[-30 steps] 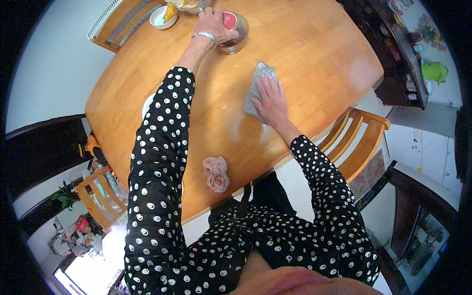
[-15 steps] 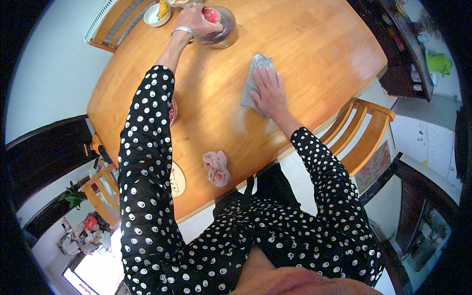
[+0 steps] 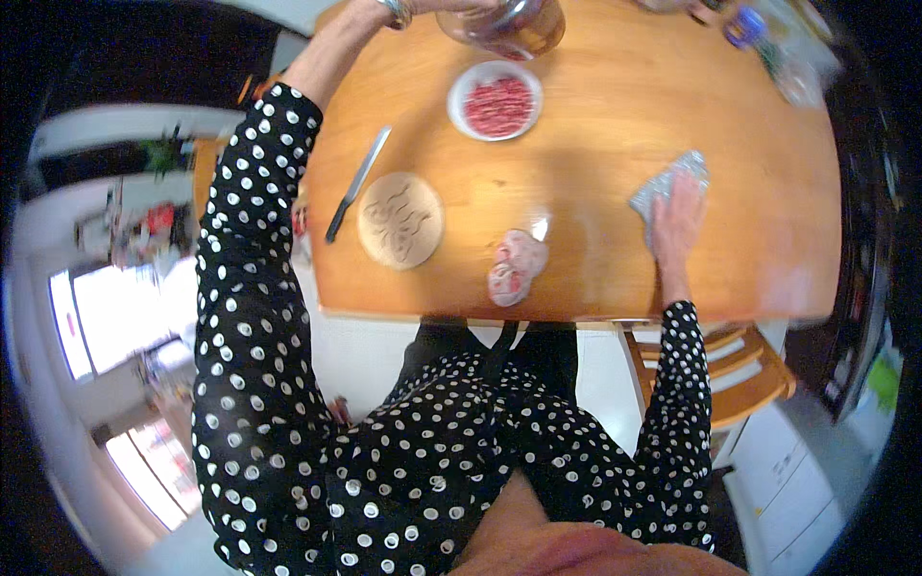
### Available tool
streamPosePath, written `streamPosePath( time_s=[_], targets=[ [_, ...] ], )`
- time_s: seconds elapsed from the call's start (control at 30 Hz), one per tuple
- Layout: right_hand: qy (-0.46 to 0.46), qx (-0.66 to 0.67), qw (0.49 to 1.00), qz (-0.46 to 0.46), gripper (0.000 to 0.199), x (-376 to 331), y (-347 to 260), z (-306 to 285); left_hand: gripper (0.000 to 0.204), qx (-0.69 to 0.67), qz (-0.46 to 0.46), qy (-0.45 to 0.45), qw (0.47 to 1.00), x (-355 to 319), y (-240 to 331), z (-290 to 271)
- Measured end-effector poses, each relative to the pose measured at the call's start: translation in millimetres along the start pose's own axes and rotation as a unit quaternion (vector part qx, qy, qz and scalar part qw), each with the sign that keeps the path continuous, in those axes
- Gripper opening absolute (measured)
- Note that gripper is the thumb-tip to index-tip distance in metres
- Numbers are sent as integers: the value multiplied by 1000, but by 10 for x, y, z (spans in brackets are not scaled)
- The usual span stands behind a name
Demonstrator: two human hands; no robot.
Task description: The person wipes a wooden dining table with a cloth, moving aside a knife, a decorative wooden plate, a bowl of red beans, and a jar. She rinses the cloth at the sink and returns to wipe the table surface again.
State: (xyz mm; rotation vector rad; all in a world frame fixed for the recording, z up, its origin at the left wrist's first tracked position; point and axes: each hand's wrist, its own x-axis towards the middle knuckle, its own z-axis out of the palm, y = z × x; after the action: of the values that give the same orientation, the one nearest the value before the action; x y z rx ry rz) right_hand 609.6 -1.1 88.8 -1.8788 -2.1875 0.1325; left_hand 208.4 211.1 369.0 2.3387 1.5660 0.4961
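My left hand (image 3: pixel 461 4), mostly cut off by the upper edge, is at a rounded, see-through brown jar (image 3: pixel 519 31) on the far side of the table. Only part of the hand shows, reaching over the jar's top. Over to the right, my right hand (image 3: pixel 679 216) lies flat on a grey cloth (image 3: pixel 663 197), its fingers stretched out and slightly blurred. The cloth is spread on the wooden table (image 3: pixel 586 134) under the palm and fingers. A crumpled pinkish cloth or bag (image 3: pixel 517 267) lies near the front edge, between my arms.
A white bowl (image 3: pixel 459 113) holds small red pieces. Left of it lie a knife (image 3: pixel 358 182) with a black handle and a round wooden board (image 3: pixel 401 221) with dark line markings. Blurred items, one blue-capped (image 3: pixel 744 27), stand far right. A wooden chair (image 3: pixel 740 374) touches the near right side.
My view has turned, bringing the bowl, knife and whole board into sight. My right hand and the grey cloth have moved right and nearer the front edge. My left hand stays at the jar.
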Motion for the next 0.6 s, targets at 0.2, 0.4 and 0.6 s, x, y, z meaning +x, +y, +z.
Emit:
streamPosePath(
  time_s=[0.2,0.4,0.6],
  targets=[
    [24,-104,993,47,59,115,163,-171,66,-9,-214,22,977,-852,-1042,-1321],
    [13,-135,985,107,58,109,313,-119,56,175,-284,26,943,-1588,-2493,-1324],
    [27,-190,981,17,54,14,482,-427,88,235,-329,-5,915,-2722,-3941,-1216]
  ],
)
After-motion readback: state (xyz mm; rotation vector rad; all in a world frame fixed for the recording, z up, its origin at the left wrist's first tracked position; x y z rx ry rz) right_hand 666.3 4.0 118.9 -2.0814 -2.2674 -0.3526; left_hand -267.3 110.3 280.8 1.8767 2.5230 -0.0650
